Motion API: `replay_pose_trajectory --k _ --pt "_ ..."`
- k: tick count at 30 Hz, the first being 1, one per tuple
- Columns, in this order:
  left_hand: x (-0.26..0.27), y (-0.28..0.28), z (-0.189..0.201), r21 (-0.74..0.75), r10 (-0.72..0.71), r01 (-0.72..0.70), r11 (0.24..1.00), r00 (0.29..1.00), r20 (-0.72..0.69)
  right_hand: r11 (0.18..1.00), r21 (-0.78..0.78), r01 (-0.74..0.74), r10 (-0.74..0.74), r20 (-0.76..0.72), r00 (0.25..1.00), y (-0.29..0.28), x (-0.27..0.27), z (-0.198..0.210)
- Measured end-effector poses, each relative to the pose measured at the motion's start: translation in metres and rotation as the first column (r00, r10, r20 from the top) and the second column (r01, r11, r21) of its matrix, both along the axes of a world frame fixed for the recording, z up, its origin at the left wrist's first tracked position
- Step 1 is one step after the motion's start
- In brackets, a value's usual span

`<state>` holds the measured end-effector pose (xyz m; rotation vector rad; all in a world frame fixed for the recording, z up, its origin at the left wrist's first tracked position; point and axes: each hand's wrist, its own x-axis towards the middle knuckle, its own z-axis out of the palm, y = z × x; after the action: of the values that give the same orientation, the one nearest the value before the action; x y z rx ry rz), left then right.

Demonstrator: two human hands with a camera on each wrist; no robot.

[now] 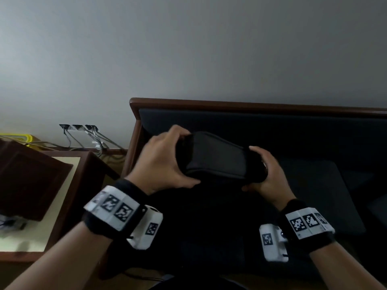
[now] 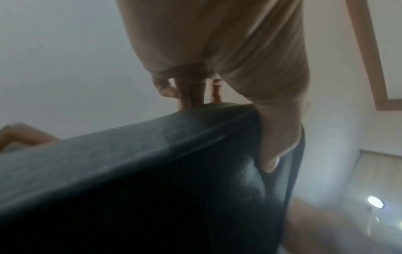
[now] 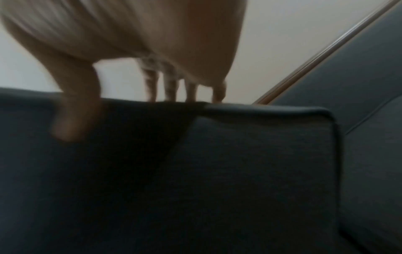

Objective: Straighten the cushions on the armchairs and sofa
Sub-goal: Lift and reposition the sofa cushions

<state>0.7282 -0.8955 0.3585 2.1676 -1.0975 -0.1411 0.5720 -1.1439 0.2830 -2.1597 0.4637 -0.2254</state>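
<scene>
A dark grey cushion (image 1: pixel 217 160) stands on edge in front of me, over the sofa's seat (image 1: pixel 318 185). My left hand (image 1: pixel 165 162) grips its left upper end, fingers over the top and thumb on the near face. My right hand (image 1: pixel 266 174) grips its right end the same way. In the left wrist view the cushion (image 2: pixel 152 163) fills the lower frame, with the thumb (image 2: pixel 276 142) pressed on its side. In the right wrist view the fingers (image 3: pixel 172 86) hook over the cushion's top edge (image 3: pixel 239 110). The sofa's padded back (image 1: pixel 272 126) sits under a brown wooden rail (image 1: pixel 251 105).
A wood-edged side table (image 1: pixel 69 170) stands left of the sofa with a dark brown box (image 1: pixel 29 176) on it. Wall sockets with cables (image 1: pixel 83 130) hang behind the table. A grey wall (image 1: pixel 188 49) rises behind the sofa.
</scene>
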Motion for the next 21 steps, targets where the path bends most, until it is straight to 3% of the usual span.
replay_pose_trajectory --k 3,6,10,13,15,17,21 --pt "-0.022 -0.040 -0.033 -0.009 0.010 -0.010 1.000 1.000 -0.024 0.951 0.299 -0.080 0.039 0.139 0.990 0.020 -0.002 0.000" --pt "-0.037 -0.075 -0.054 0.028 -0.013 0.013 1.000 1.000 -0.016 0.840 0.534 0.092 -0.212 0.167 0.963 0.019 -0.008 0.000" --pt "-0.034 -0.069 -0.080 0.151 -0.084 0.113 0.982 0.979 -0.184 0.762 0.586 0.276 -0.377 0.055 0.924 -0.006 -0.021 -0.001" --pt "-0.018 -0.022 -0.127 0.291 0.135 -0.050 0.955 0.950 -0.282 0.699 0.570 0.432 -0.503 -0.037 0.863 -0.027 -0.035 -0.008" --pt "-0.010 0.017 -0.158 0.451 0.386 -0.236 0.861 0.880 -0.277 0.643 0.524 0.558 -0.595 -0.115 0.795 -0.043 -0.048 -0.013" --pt "-0.005 0.052 -0.178 0.554 0.585 -0.367 0.748 0.759 -0.287 0.575 0.447 0.686 -0.671 -0.223 0.708 -0.055 -0.062 -0.018" --pt "0.005 0.090 -0.207 0.561 0.699 -0.420 0.713 0.492 -0.519 0.493 0.262 0.830 -0.731 -0.392 0.558 -0.061 -0.091 -0.025"
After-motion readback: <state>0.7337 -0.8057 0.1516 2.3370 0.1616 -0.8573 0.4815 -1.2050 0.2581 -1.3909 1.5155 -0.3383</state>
